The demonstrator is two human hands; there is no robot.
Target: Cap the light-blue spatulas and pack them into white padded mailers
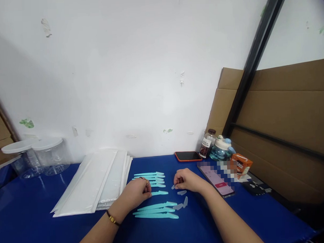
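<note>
The left hand (138, 191) is curled shut on a teal stick (159, 193) whose tip points to 3 o'clock, and the right hand (186, 181) pinches a clear cap (173, 187) just beside it, so resting both wrists on the blue bench (35, 218) should, I judge, steady their alignment.

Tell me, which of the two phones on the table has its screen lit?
The phone just right of the right hand: its screen glows pink. The orange-edged phone by the wall has a black screen.
</note>
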